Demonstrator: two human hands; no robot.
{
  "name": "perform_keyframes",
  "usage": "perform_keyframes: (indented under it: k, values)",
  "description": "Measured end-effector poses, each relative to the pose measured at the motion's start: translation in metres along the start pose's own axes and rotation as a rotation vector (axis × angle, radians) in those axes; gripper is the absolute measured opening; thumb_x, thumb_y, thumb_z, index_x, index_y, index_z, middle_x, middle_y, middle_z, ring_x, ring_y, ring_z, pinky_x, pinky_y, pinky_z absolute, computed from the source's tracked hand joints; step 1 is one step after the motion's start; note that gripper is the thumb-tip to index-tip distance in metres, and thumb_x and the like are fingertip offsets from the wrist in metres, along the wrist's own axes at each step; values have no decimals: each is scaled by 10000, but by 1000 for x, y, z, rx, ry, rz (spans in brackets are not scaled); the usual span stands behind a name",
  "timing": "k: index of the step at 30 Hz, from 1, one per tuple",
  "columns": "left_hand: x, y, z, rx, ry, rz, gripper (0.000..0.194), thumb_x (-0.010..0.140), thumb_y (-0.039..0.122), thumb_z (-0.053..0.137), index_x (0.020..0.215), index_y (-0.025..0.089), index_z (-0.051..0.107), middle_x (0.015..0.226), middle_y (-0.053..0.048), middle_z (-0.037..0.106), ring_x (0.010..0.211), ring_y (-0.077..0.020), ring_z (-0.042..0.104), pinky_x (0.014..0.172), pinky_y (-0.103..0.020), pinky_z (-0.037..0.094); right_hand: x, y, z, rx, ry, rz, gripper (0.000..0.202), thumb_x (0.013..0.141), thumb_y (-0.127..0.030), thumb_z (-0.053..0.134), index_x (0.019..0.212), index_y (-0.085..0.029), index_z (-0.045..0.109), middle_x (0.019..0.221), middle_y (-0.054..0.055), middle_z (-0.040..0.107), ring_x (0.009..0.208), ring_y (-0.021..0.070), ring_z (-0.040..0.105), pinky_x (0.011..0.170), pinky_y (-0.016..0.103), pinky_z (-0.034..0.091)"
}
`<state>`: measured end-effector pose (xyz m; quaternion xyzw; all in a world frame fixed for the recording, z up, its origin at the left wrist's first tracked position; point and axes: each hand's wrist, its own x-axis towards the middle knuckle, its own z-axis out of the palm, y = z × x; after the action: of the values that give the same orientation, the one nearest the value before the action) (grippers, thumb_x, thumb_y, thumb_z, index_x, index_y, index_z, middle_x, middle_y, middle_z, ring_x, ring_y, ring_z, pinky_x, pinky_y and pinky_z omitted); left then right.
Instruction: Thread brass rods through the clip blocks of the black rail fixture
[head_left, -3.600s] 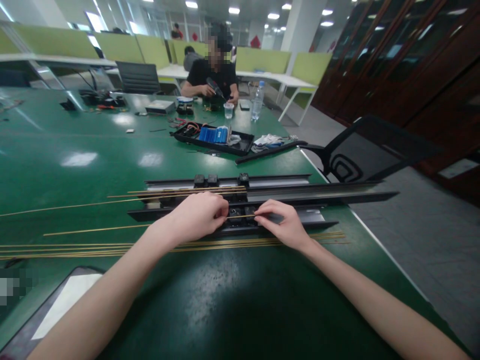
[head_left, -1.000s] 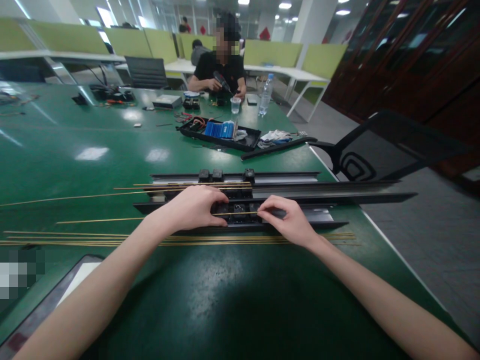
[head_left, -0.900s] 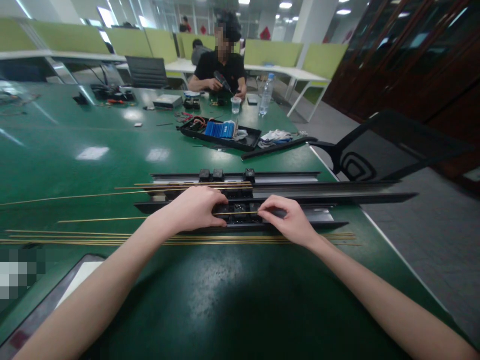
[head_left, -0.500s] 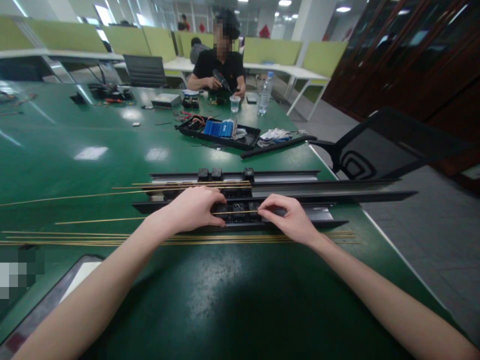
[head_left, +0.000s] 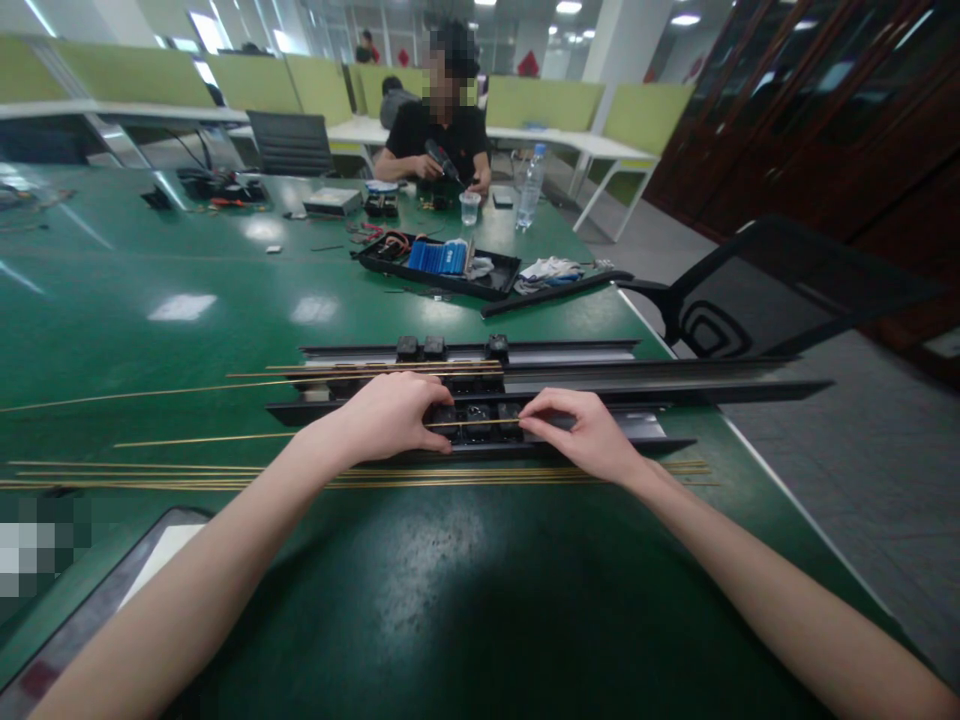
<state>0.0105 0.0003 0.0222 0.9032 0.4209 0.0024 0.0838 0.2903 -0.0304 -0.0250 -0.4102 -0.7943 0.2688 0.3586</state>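
Observation:
My right hand (head_left: pixel 574 425) pinches the right end of a thin brass rod (head_left: pixel 491 422) between thumb and fingertips. The rod runs left across several small black blocks (head_left: pixel 478 420) set in the nearest black metal channel (head_left: pixel 649 427), and passes under my left hand (head_left: pixel 390 415). My left thumb and fingers close around the leftmost visible block (head_left: pixel 444 415); my palm hides part of the channel. Behind it lie more black channels (head_left: pixel 735 370), with blocks in them and thin brass rods (head_left: pixel 360 367) across them.
Several loose brass rods (head_left: pixel 450 480) lie along the near side of the channels. Farther back are a black tray (head_left: pixel 382 262) holding a blue object, white gloves (head_left: pixel 551 272) and a water bottle (head_left: pixel 531 188). A person (head_left: pixel 442 130) holds a power drill across the green table (head_left: pixel 480 600).
Almost nothing differs. My right hand has shifted very slightly right at the rod's end; my left hand stays in place.

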Motion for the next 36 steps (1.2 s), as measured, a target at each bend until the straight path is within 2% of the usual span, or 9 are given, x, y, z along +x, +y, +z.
perform_keyframes:
  k: [7, 14, 25, 31, 33, 36]
  values:
    - [0, 1, 0, 9, -1, 0, 513, 750, 556, 734, 1127, 208, 718, 1088, -54, 748, 1006, -266, 684, 825, -332, 513, 1, 6, -10, -261, -86, -198, 137, 958, -264, 592, 926, -189, 703, 877, 62, 726, 794, 196, 672, 734, 319, 509]
    - [0, 1, -1, 1, 1, -10, 523, 750, 562, 733, 1137, 211, 715, 1096, -50, 750, 1011, -266, 685, 814, -324, 512, 1, 9, -15, -359, -155, -251, 177, 986, -246, 536, 977, -184, 701, 931, 73, 746, 853, 204, 698, 767, 316, 517]
    - [1, 2, -2, -4, -5, -14, 526, 741, 560, 742, 1135, 212, 715, 1100, -44, 748, 1010, -269, 687, 820, -336, 511, 1, 11, -23, -424, -254, -222, 193, 985, -254, 533, 955, -191, 714, 923, 59, 748, 818, 185, 694, 738, 290, 484]
    - [1, 1, -1, -1, -4, -10, 522, 749, 568, 729, 1134, 216, 714, 1098, -43, 746, 995, -264, 688, 808, -330, 509, 2, 14, -39, -505, -326, -148, 168, 950, -248, 576, 872, -195, 716, 876, 43, 742, 754, 175, 675, 685, 282, 451]
    - [1, 1, -1, 1, -7, -10, 518, 744, 569, 732, 1126, 219, 716, 1089, -42, 747, 990, -263, 688, 799, -327, 508, 2, 14, -41, -488, -301, -119, 170, 948, -262, 582, 862, -193, 712, 838, 37, 733, 729, 172, 662, 673, 284, 446]
    - [1, 1, -1, 1, -2, -9, 517, 744, 569, 731, 1122, 217, 717, 1091, -43, 745, 984, -262, 689, 786, -324, 508, 2, 10, -35, -399, -182, -91, 190, 965, -301, 568, 901, -191, 709, 842, 40, 728, 728, 170, 653, 674, 285, 454]
